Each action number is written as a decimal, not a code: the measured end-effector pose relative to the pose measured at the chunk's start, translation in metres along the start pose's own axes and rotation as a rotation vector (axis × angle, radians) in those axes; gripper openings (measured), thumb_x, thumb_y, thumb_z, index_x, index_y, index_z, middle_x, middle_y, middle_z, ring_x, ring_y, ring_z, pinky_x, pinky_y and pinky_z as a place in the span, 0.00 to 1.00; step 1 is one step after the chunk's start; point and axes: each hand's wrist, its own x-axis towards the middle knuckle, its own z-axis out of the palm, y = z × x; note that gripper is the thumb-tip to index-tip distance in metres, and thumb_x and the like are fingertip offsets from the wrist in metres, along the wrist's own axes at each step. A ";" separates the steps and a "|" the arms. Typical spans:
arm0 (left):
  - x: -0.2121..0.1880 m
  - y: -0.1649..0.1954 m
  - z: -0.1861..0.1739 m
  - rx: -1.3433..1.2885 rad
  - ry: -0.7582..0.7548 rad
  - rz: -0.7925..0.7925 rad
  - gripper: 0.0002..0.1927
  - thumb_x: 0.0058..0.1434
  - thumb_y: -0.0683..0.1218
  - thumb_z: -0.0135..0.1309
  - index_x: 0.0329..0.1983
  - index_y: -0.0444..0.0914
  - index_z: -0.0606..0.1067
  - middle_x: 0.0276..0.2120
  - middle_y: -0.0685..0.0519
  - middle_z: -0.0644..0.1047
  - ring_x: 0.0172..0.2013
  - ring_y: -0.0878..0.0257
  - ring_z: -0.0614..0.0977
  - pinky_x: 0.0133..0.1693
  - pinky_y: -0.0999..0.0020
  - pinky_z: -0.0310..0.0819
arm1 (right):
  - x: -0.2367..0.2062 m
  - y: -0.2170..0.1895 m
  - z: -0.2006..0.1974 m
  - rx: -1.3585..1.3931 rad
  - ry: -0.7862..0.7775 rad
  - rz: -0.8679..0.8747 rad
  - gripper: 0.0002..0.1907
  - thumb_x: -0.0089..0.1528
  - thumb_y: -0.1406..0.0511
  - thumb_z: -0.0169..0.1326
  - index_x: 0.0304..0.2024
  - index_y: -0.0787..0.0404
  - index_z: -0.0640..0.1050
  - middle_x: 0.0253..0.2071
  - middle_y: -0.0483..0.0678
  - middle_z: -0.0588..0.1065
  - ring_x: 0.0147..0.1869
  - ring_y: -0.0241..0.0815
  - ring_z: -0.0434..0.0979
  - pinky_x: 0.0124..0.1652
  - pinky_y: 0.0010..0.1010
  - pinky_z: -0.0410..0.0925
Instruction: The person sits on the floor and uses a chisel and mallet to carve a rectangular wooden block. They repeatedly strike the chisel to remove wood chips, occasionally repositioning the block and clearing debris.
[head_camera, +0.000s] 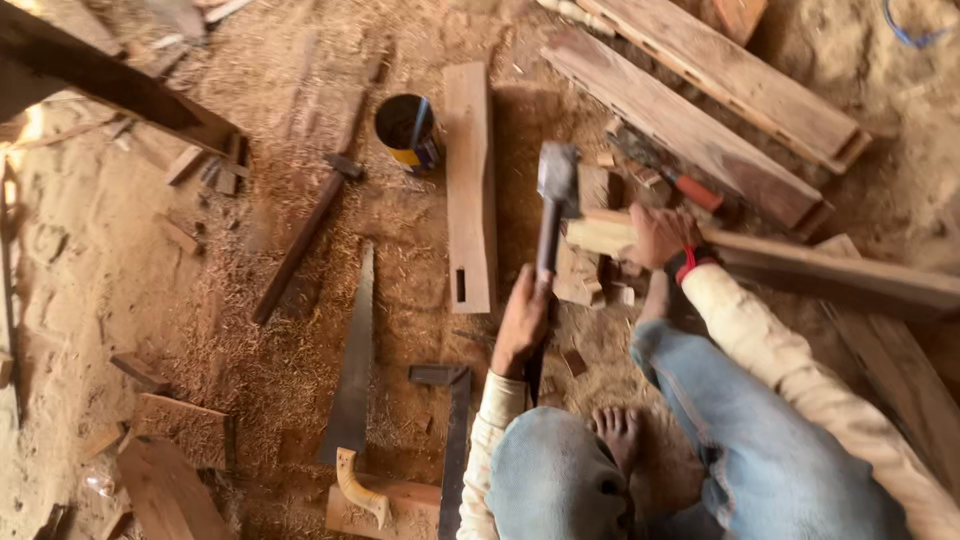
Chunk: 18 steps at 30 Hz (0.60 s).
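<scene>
Floor around me: packed earth under a layer of sawdust and shavings, offcut blocks scattered. Long planks lie at upper right, dark beam at upper left. Handsaw, steel square and tin can on the ground. Warm, dim light.

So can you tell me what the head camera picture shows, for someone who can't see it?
Seen from above, a person sitting on a sawdust-covered floor raises a hammer in the left hand, while the right hand steadies a long wooden piece. Nearby lie a handsaw, a metal square, a dark can and loose planks.
</scene>
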 end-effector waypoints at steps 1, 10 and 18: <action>0.004 0.003 -0.006 -0.166 -0.042 -0.312 0.16 0.81 0.53 0.39 0.54 0.35 0.65 0.33 0.51 0.75 0.31 0.64 0.73 0.30 0.68 0.68 | 0.001 -0.001 -0.003 -0.049 -0.060 0.066 0.34 0.48 0.47 0.69 0.46 0.58 0.71 0.37 0.55 0.79 0.42 0.58 0.81 0.43 0.54 0.70; 0.008 0.025 -0.016 -0.420 -0.208 -0.874 0.15 0.74 0.56 0.38 0.48 0.41 0.66 0.19 0.61 0.66 0.15 0.71 0.67 0.16 0.73 0.60 | -0.004 0.000 0.004 -0.042 -0.081 0.054 0.36 0.47 0.46 0.69 0.47 0.60 0.71 0.40 0.56 0.79 0.42 0.57 0.81 0.43 0.56 0.69; 0.023 0.048 -0.016 -0.361 -0.197 -0.945 0.15 0.72 0.57 0.40 0.50 0.43 0.70 0.18 0.61 0.67 0.15 0.70 0.65 0.15 0.72 0.57 | -0.005 -0.005 -0.010 -0.028 -0.032 0.092 0.34 0.46 0.48 0.70 0.46 0.57 0.73 0.41 0.54 0.80 0.47 0.58 0.80 0.47 0.55 0.68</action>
